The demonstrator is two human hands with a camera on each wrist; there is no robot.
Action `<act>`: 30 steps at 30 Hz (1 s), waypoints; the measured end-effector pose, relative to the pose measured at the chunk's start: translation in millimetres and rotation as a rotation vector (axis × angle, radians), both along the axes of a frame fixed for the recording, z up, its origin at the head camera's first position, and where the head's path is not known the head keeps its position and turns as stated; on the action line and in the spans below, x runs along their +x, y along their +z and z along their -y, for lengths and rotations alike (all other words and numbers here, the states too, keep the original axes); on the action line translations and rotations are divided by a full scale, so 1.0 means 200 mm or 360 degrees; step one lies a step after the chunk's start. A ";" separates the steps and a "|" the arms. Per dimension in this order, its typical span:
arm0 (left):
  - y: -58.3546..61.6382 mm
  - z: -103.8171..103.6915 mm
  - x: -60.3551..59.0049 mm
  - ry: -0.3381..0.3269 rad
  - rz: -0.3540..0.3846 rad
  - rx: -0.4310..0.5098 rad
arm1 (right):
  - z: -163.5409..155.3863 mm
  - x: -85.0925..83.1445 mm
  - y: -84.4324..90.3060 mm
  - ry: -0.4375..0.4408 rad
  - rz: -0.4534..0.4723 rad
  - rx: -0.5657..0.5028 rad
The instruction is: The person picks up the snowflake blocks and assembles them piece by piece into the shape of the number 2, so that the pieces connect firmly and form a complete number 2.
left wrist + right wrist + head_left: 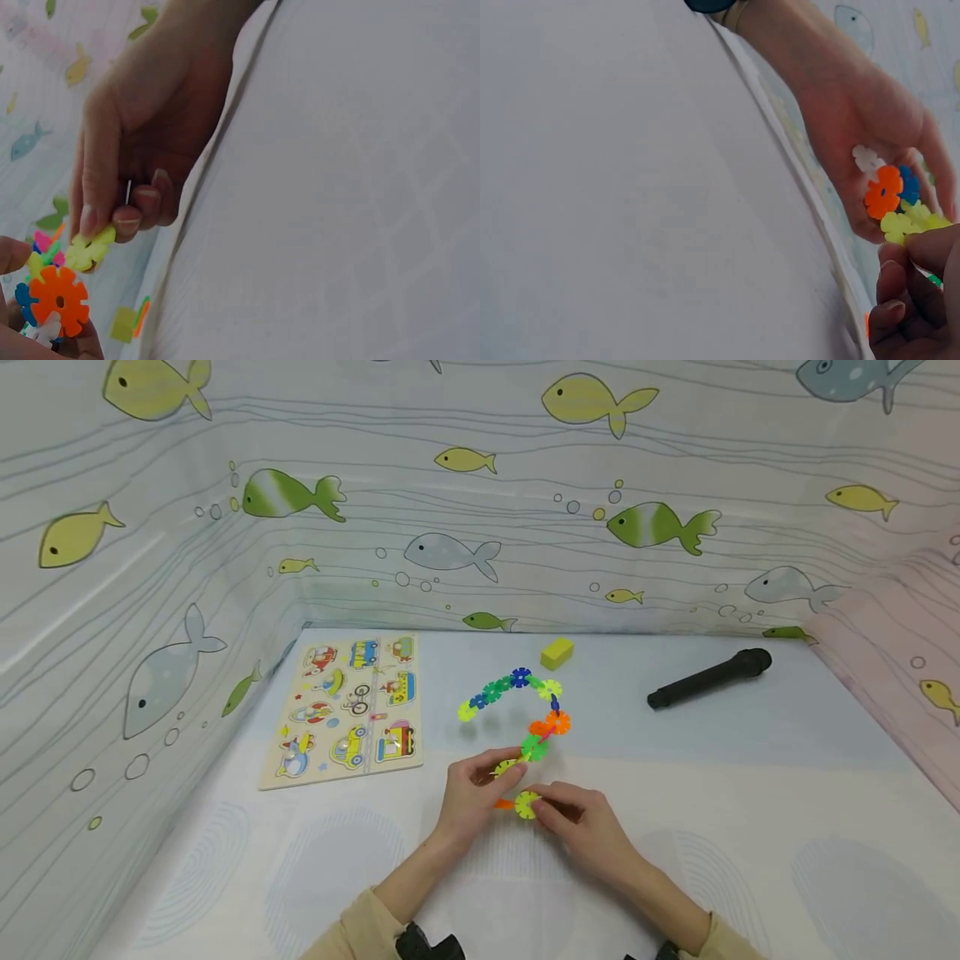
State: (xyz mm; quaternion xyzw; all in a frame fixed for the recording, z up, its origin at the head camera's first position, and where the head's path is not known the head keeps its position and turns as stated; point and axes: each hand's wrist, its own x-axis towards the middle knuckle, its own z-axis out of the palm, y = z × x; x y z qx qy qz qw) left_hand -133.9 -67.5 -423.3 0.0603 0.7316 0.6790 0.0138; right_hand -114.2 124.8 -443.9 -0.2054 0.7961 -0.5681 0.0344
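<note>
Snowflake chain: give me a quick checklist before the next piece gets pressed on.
1. Right hand pinches the yellow disc: ok.
2. Left hand holds the chain end: ok.
3. Disc slot lined up with the chain's end piece: cannot tell.
4. Spare pieces ready in the left palm, orange disc among them: ok.
5. Yellow block, microphone and puzzle board lie apart from the hands: ok.

Pale padded mat (750, 827) with faint shell print. Lying on it: wooden vehicle puzzle board (348, 710) at left, yellow block (557, 652), black microphone (708, 677) at right, curved snowflake-disc chain (517, 706) mid-mat.
</note>
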 end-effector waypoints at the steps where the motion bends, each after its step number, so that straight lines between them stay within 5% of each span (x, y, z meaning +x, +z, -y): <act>1: 0.00 0.00 0.00 -0.0006 -0.0005 0.0006 | 0.00 0.00 0.00 -0.0010 -0.0002 0.0000; 15: -0.01 0.00 0.00 -0.0065 -0.0058 0.0107 | 0.00 0.00 -0.01 0.0067 -0.0141 -0.0077; 30: 0.00 -0.01 0.01 -0.0157 -0.0042 0.0093 | 0.01 0.00 0.00 0.0116 -0.0126 -0.0151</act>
